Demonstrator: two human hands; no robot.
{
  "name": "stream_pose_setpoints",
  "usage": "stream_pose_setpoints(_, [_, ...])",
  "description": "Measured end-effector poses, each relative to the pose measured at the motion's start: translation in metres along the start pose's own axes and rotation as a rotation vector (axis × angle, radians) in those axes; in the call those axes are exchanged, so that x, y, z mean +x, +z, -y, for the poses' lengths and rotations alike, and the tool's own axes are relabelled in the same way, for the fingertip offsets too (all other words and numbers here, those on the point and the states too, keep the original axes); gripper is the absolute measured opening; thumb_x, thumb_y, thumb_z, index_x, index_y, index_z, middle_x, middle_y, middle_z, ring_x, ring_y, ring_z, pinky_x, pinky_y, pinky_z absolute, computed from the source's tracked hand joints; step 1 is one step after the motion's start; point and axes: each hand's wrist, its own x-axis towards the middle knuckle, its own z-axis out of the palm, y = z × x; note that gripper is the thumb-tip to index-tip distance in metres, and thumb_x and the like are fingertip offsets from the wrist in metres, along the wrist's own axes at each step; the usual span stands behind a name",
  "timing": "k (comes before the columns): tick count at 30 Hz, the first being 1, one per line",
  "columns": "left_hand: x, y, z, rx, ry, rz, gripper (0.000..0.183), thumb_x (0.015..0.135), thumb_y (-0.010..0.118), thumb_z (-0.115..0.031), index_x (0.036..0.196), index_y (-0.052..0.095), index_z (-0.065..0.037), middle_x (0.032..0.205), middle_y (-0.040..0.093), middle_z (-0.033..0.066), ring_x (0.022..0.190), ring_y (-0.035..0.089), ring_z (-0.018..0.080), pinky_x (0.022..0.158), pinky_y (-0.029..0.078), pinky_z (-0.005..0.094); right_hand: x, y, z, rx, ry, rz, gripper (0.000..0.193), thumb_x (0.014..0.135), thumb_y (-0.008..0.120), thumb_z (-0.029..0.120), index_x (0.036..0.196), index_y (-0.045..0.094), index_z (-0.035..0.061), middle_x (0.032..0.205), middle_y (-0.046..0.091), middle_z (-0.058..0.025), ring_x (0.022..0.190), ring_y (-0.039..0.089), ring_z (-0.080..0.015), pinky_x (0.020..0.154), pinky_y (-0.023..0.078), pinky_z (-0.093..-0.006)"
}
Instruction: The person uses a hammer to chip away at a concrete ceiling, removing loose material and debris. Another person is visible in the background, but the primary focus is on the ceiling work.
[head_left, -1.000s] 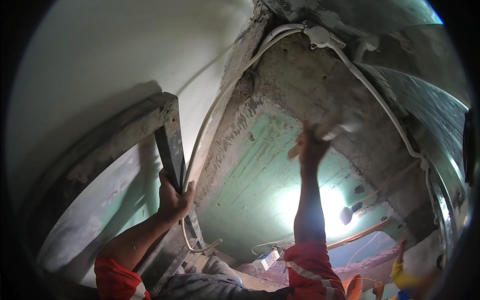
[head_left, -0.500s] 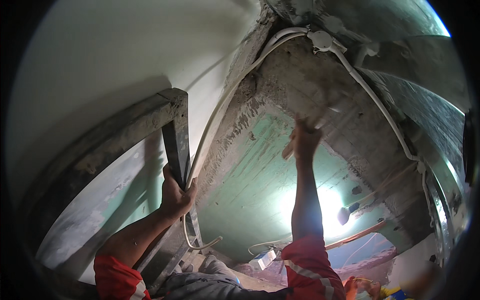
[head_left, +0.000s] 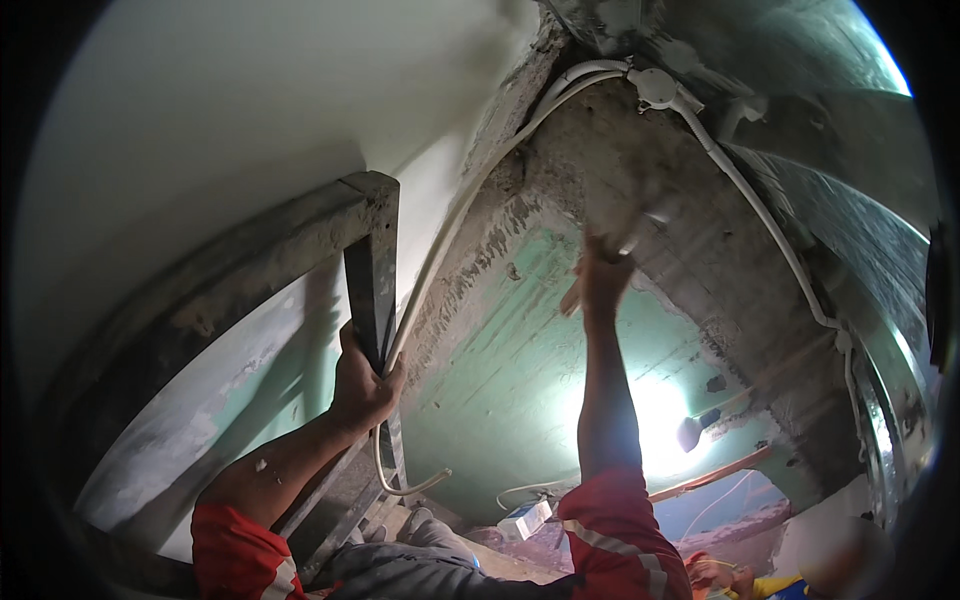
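Broadly, the biggest thing in view is the wall ahead, part bare grey concrete [head_left: 690, 215] and part green coating [head_left: 480, 390]. The concrete runs up both slanting sides and across the top; the green fills the middle and lower part, scraped in streaks and ragged at its edges. By that look the surface is only partly stripped, with much green left, though how much of the bare area comes from the work in hand cannot be told.

On the left, a dark metal frame [head_left: 270, 245] stands close to a pale wall [head_left: 250, 90]. The white conduit [head_left: 714, 150] descends along the right, already joined to a round junction box [head_left: 656, 88] near the top. A pale cable [head_left: 428, 262] hangs from there, its lower end loose, so that run seems unfinished.

The left hand [head_left: 368, 392] has its grip closed round the frame's upright, the cable passing against the thumb. The raised right hand [head_left: 605, 283] has its grip closed round a tool [head_left: 570, 300] in front of the concrete; its tan handle shows, but its head is too blurred to identify.
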Motion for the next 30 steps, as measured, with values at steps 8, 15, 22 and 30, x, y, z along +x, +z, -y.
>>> stream_pose_setpoints(8, [0.0,0.011,0.002,-0.022,0.013,0.034,0.057,0.085,0.066,-0.013,0.125,0.029,0.006,0.1,0.058,0.0201,0.086,0.064,0.0278,0.078,0.051,0.037,0.018,-0.002,-0.073,-0.31,0.106,0.054,0.031,0.089,0.07,0.028,0.074,0.055,0.0049,0.051,0.046,0.0004,0.042,0.048,-0.0126,0.044,0.041,-0.0295])
stream_pose_setpoints(15, [0.0,0.001,-0.001,-0.025,-0.009,-0.007,0.055,0.086,0.065,-0.011,0.125,0.031,0.006,0.099,0.058,0.0199,0.083,0.065,0.0278,0.076,0.052,0.0376,-0.02,-0.004,-0.035,-0.043,0.218,0.079,0.032,0.086,0.073,0.028,0.076,0.059,0.001,0.054,0.053,-0.0028,0.044,0.051,-0.0134,0.044,0.041,-0.0318])
stream_pose_setpoints(22, [-0.003,0.007,-0.001,-0.006,0.0,0.035,0.058,0.085,0.066,-0.011,0.127,0.03,0.007,0.105,0.057,0.0213,0.094,0.063,0.03,0.083,0.05,0.0379,0.025,-0.002,-0.071,-0.198,0.03,-0.023,0.038,0.08,0.077,0.031,0.07,0.058,-0.001,0.057,0.055,-0.0046,0.056,0.059,-0.0194,0.055,0.048,-0.0374])
stream_pose_setpoints(30, [0.001,0.006,0.002,-0.042,-0.078,0.014,0.061,0.084,0.067,-0.008,0.129,0.029,0.007,0.11,0.057,0.0223,0.1,0.062,0.0307,0.088,0.048,0.0391,-0.071,-0.027,-0.065,-0.05,0.529,0.221,0.034,0.087,0.072,0.024,0.065,0.052,0.0081,0.048,0.048,-0.0009,0.038,0.047,-0.0115,0.04,0.039,-0.0312])
